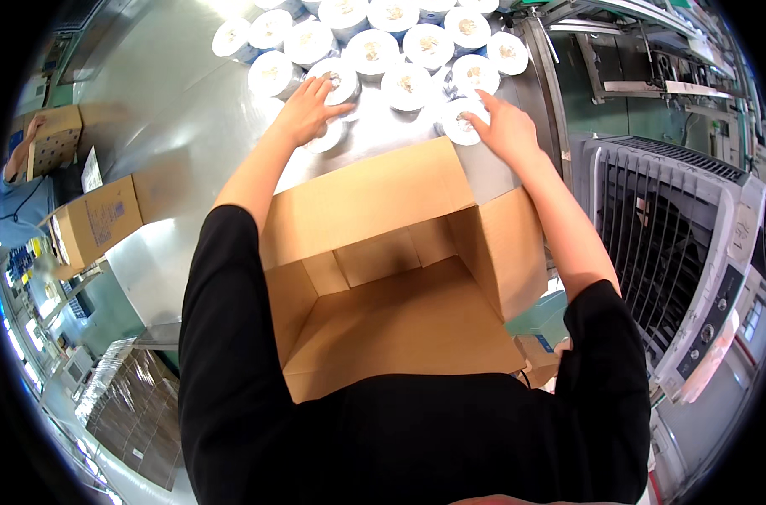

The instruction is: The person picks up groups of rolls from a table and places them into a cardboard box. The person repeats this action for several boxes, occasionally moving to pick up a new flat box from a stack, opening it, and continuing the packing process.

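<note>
In the head view, white-topped cylinders (372, 52) were seen bunched on a metal table (177, 101), past the far flap (370, 198) of a cardboard box (404, 324); the left hand (305, 111) was spread over the near-left ones, fingers laid on one top; whether anything was gripped there could not be told; the right hand (507, 133) was set at the near-right cylinder (458, 124), thumb over its top, but a firm hold could not be confirmed, the sides being mostly hidden; slip was judged the main risk, if a cylinder were lifted by its top only; neighbours could be knocked or tipped, as little finger room was left between many of them; the far flap was slanted up between cylinders and box cavity, so anything carried low over it could be snagged, or the box shoved; the right flap (513, 252) was splayed out beside the right forearm, so it could be caught by the arm; the box's support was hidden, so steadiness could not be judged.
</note>
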Demonstrator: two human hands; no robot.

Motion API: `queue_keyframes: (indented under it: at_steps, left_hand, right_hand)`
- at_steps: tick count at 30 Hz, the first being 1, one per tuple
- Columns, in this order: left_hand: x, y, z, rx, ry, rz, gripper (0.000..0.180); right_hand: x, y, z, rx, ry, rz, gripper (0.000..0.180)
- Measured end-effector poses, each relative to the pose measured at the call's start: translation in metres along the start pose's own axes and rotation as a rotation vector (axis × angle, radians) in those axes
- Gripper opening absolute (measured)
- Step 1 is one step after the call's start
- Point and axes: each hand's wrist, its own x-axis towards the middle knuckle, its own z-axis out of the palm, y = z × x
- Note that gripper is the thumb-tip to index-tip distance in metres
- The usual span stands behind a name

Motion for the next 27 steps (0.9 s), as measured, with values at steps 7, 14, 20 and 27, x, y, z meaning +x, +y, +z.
queue_keyframes:
  at_steps: [7,14,20,27]
  left_hand:
    - [0.007,-0.010,0.000,-0.038,-0.222,-0.045,0.041]
    - [-0.016,-0.014,-0.084,-0.290,-0.157,-0.408,0.034]
    - [-0.135,-0.009,-0.222,-0.410,0.475,-0.701,0.036]
    - [-0.218,0.161,-0.222,-1.631,0.048,-1.056,0.031]
  right_hand:
    - [0.059,0.040,0.065,0.096,-0.125,0.027,0.092]
    - [0.046,0.064,0.063,0.107,-0.068,-0.039,0.074]
    - [-0.013,0.067,-0.045,0.401,0.158,0.029,0.067]
    - [-0.127,-0.041,-0.155,0.408,0.540,-0.386,0.055]
